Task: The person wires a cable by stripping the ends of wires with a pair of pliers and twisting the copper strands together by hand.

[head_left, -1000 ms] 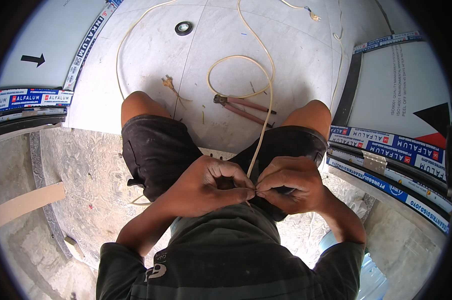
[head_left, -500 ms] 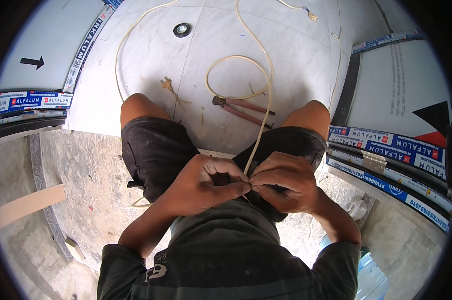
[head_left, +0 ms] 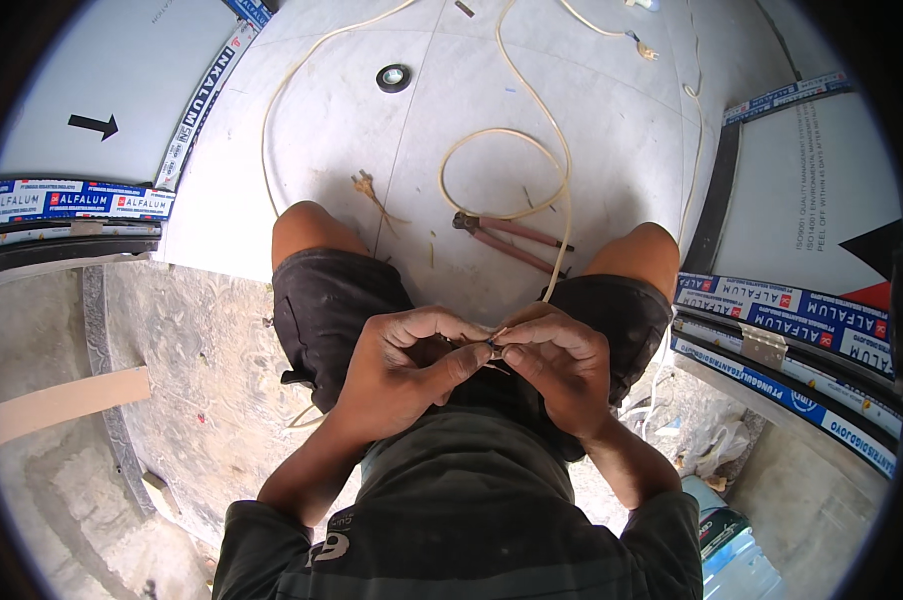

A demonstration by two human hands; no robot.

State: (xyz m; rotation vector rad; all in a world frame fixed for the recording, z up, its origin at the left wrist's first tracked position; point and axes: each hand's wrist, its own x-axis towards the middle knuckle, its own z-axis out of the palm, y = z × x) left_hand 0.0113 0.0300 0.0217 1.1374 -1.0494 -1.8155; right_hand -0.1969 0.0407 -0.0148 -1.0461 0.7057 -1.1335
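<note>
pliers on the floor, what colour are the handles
The handles are a dull, dusty pink; best seen in the head view.

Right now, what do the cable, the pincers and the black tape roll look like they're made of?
Cable: probably plastic-sheathed, cream and fairly matte, bending in smooth curves. Pincers: the head is likely metal, being dark grey; the dull pinkish handles could be plastic- or rubber-sleeved. Tape roll: perhaps vinyl, smooth and black around a paler core.

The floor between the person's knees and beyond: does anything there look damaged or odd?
Yes: the pale plug left of the pliers looks cut off, with only a short, split tail of cord.
</note>
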